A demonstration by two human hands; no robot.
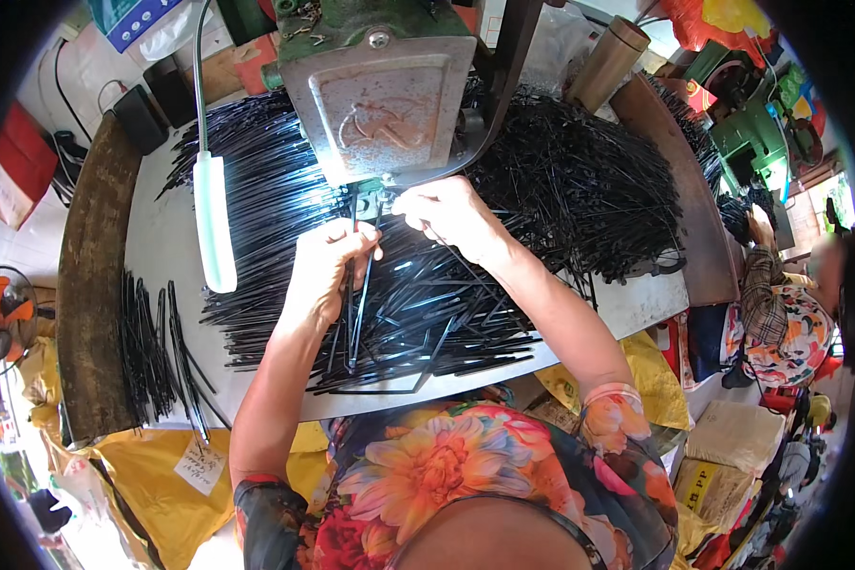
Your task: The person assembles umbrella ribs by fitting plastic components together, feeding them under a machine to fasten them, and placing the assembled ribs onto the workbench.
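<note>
In front of a green machine with a worn metal cover (pixel 380 114), both my hands work close to its small metal tool head (pixel 369 202). My left hand (pixel 331 261) is closed around thin black rods (pixel 359 328), which point toward me below the fist, their upper ends at the tool head. Just right of the tool head, my right hand (pixel 451 217) is closed in a pinch at the end of a thin black rod (pixel 465 258). The fingers partly hide what they grip. Under both hands lies a broad layer of similar rods (pixel 256 214).
A dense tangled heap of black rods (pixel 589 180) fills the table's right. A lit lamp (pixel 214 223) hangs left of the machine. Wooden boards (pixel 95 285) edge the curved table (pixel 636 309). A co-worker (pixel 779 313) sits at another green machine (pixel 755 147) on the far right.
</note>
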